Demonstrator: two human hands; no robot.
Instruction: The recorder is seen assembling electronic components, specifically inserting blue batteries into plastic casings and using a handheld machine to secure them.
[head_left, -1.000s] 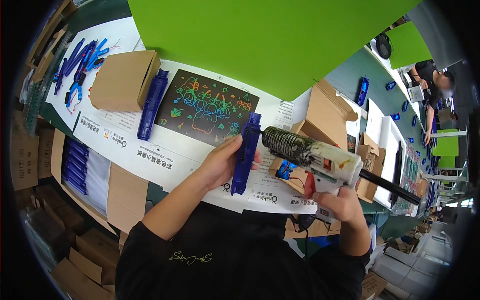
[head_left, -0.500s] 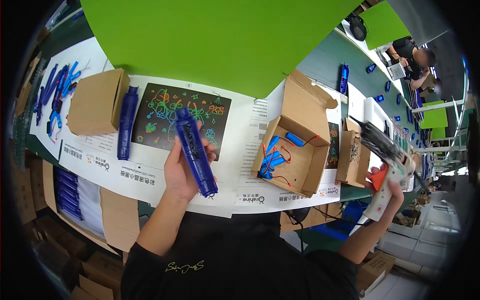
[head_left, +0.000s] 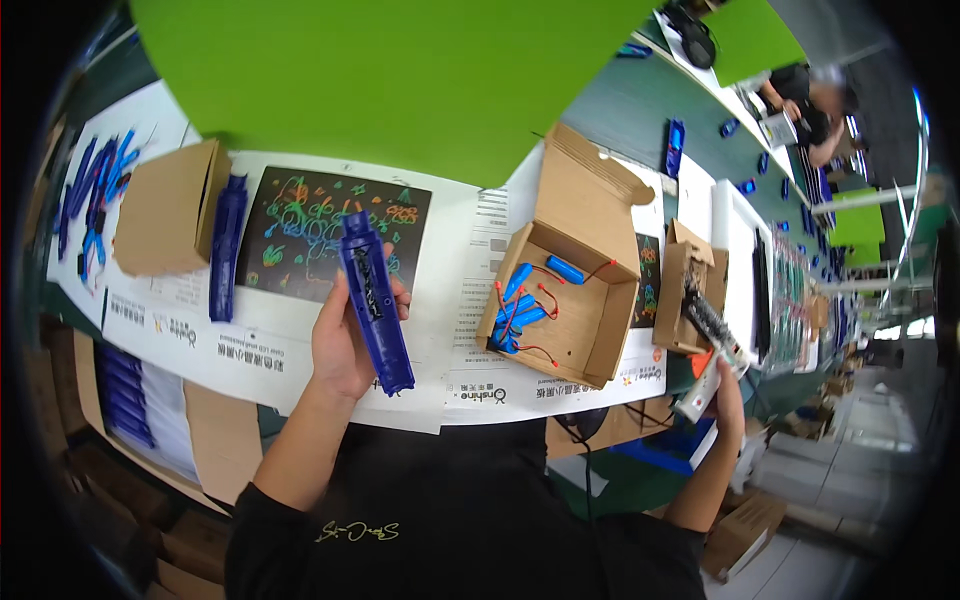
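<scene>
My left hand (head_left: pixel 338 345) is closed round a long dark blue plastic casing (head_left: pixel 388 335), tilted above the white sheet. A rough black strip runs along the casing's upper side. At the right, my right hand (head_left: pixel 731 408) grips a white glue gun (head_left: pixel 698 396) with an orange trigger. Its dark, crusted front end reaches the mouth of a small cardboard box (head_left: pixel 672 312); whether it touches the box I cannot tell. Between my hands an open cardboard box (head_left: pixel 612 345) holds several blue cylindrical batteries (head_left: pixel 566 270) with red wires.
Another blue casing (head_left: pixel 228 255) lies left beside a brown box (head_left: pixel 160 220), near a pile of blue parts (head_left: pixel 98 190). A dark panel with colourful drawings (head_left: pixel 275 268) lies behind my left hand. A green board (head_left: pixel 370 80) overhangs the back. A person (head_left: pixel 800 105) sits far right.
My right hand has brought the glue gun left and lower, to the small cardboard box. My left hand still holds the casing, now slightly more upright. The whole view has shifted a little.
</scene>
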